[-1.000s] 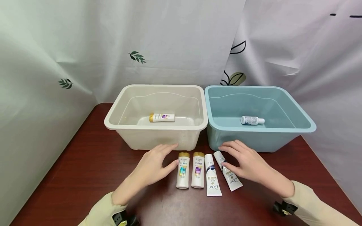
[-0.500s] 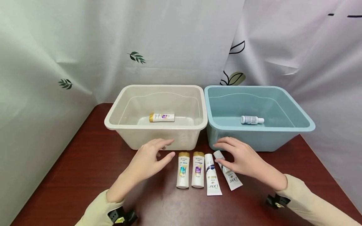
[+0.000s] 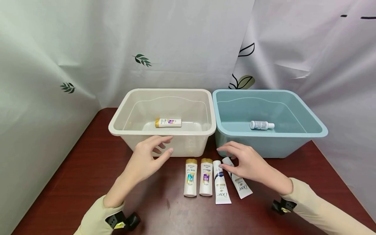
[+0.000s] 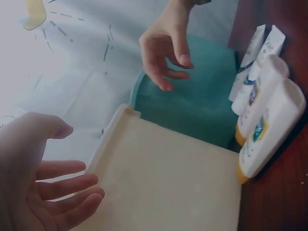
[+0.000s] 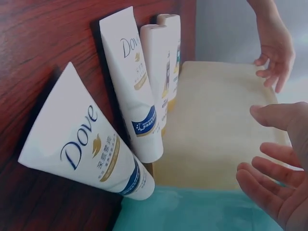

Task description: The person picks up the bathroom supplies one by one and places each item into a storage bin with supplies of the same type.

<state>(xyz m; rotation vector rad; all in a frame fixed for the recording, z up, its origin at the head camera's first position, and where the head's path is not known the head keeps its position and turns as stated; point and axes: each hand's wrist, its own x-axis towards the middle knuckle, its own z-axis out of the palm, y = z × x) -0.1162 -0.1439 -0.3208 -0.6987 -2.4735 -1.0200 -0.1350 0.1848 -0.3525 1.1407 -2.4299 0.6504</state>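
Note:
My left hand (image 3: 147,158) hovers before the cream bin (image 3: 164,143), fingers loosely bent and holding nothing. My right hand (image 3: 248,161) hangs above the tops of two white Dove tubes, the slanted one (image 3: 241,186) and the straighter one (image 3: 221,189); the right wrist view shows it apart from them and holding nothing. Left of the tubes lie two white bottles with gold caps, one with a teal label (image 3: 190,179) and one with a purple label (image 3: 206,179). A gold-capped bottle (image 3: 168,122) lies inside the cream bin. Inside the blue bin (image 3: 273,143) lies a small white bottle (image 3: 261,125).
Both bins stand side by side at the back of the dark red table (image 3: 73,176), rims nearly touching. Behind them hangs a white curtain (image 3: 176,42) printed with leaves. Each forearm wears a black wrist camera (image 3: 120,220).
My left hand has moved left and a little up, away from the teal-labelled bottle. My right hand has shifted slightly left and up. The bottles, tubes and bins have stayed in place.

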